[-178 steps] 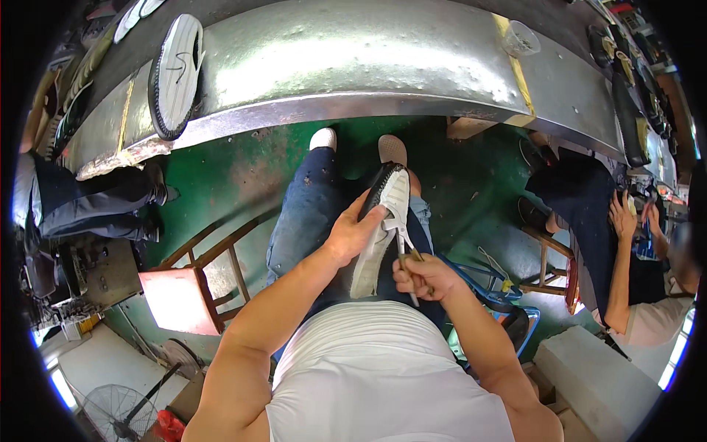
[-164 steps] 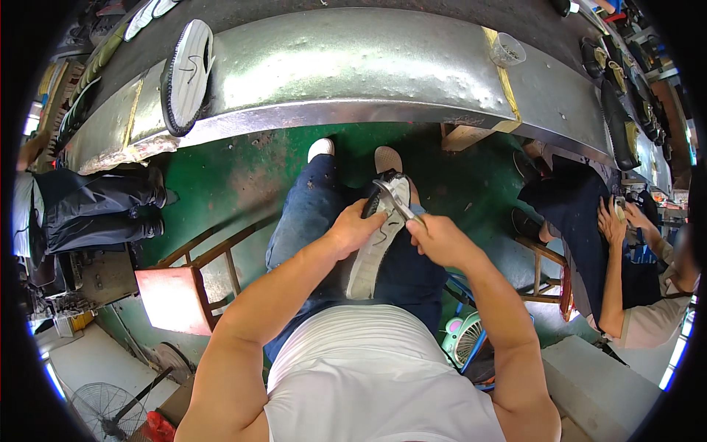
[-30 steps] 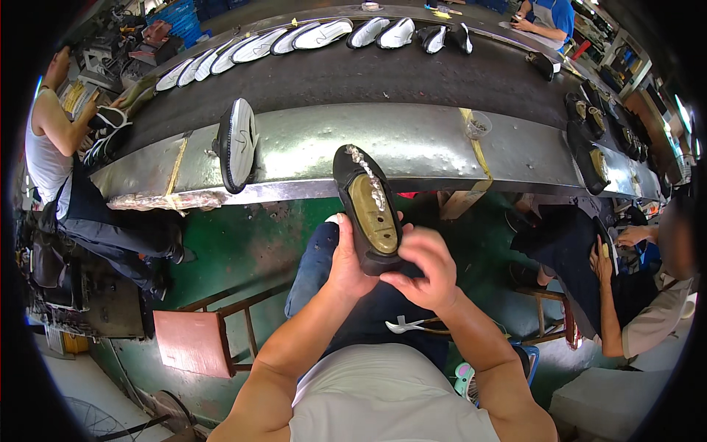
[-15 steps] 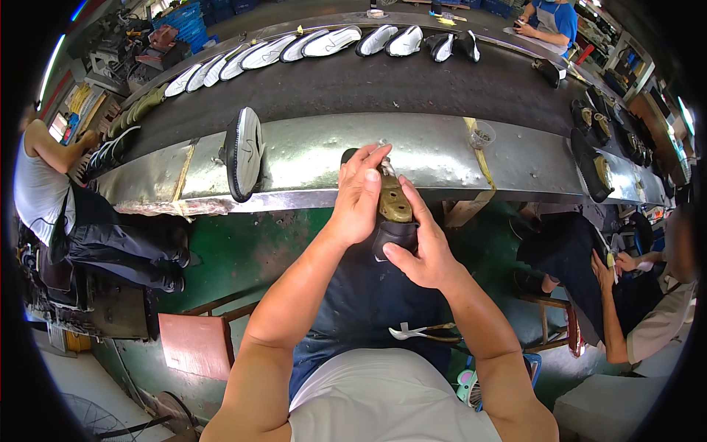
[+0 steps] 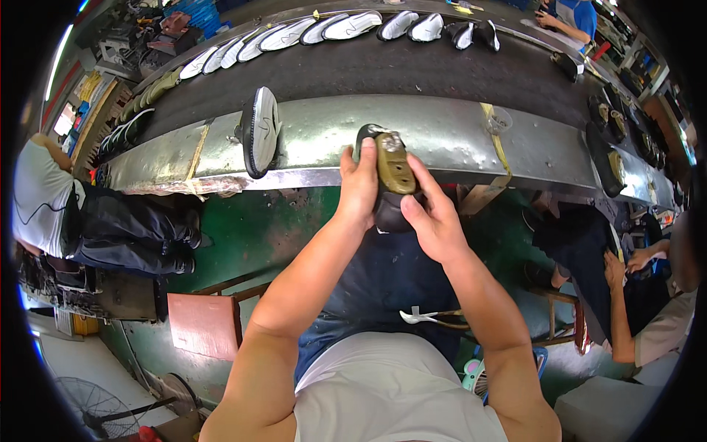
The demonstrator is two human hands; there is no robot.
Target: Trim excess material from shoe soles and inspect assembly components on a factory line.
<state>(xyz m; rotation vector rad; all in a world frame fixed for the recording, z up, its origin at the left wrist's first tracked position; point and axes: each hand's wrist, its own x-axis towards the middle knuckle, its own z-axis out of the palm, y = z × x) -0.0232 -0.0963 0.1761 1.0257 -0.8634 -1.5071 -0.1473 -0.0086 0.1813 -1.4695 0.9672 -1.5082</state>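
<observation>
Between my two hands, just in front of the metal bench edge, is a black shoe upper [image 5: 389, 212] fitted over an olive-brown shoe last [image 5: 395, 163]. The last's top, with small holes in it, faces up. My left hand [image 5: 357, 188] is closed along the left side of the upper, thumb upright against it. My right hand [image 5: 438, 221] grips the right side, its thumb on the black part nearest me. Across my lap lie pincers [image 5: 423, 317] with a pale metal head, below the shoe.
A metal ledge [image 5: 324, 140] edges the dark conveyor belt [image 5: 331, 77]. On the ledge stand a white-soled shoe [image 5: 264, 132], a small clear cup [image 5: 499, 120] and a dark shoe [image 5: 602, 158]. White-soled shoes [image 5: 353, 26] line the far side. Co-workers sit right and stand left; a stool [image 5: 202, 324] stands lower left.
My left fingers have come down from over the shoe's far end to its side. More of the last shows, tilted up toward me. The whole view has shifted slightly.
</observation>
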